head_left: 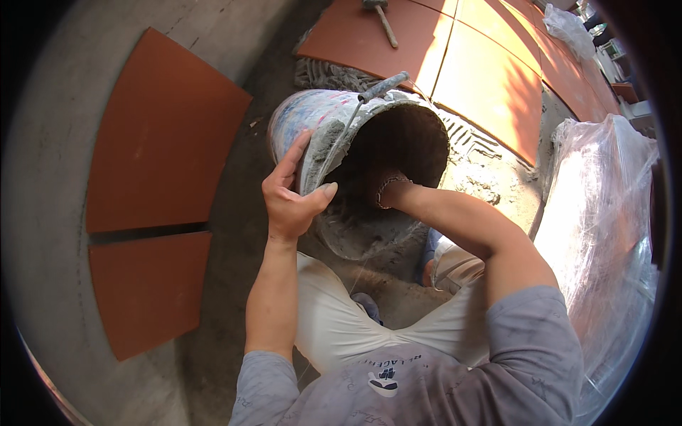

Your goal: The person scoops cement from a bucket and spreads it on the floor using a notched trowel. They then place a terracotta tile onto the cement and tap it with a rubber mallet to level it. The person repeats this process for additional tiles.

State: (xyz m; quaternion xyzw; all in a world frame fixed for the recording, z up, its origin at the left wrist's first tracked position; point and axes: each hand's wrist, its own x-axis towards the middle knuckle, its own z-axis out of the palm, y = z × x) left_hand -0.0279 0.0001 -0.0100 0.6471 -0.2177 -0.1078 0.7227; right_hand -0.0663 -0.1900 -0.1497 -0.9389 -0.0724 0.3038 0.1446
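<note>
A mortar-caked bucket (284, 117) lies tipped toward me between my knees, its dark mouth facing me. My left hand (293, 190) grips its left rim, fingers along the outer wall and thumb over the edge. Into the mouth reaches my right hand (386, 182), with a bracelet at the wrist. The shadow inside hides its fingers and anything they may hold. A wire handle with a grey grip (384, 86) rests up across the bucket's upper rim. Grey mortar (328, 142) coats the rim near my left hand.
Two loose terracotta tiles (160, 135) lie on the concrete at left. Laid tiles (490, 92) stretch across the back, with a mallet (383, 25) on one. Ridged mortar (465, 138) borders them. At right stands a bundle wrapped in clear plastic (597, 192).
</note>
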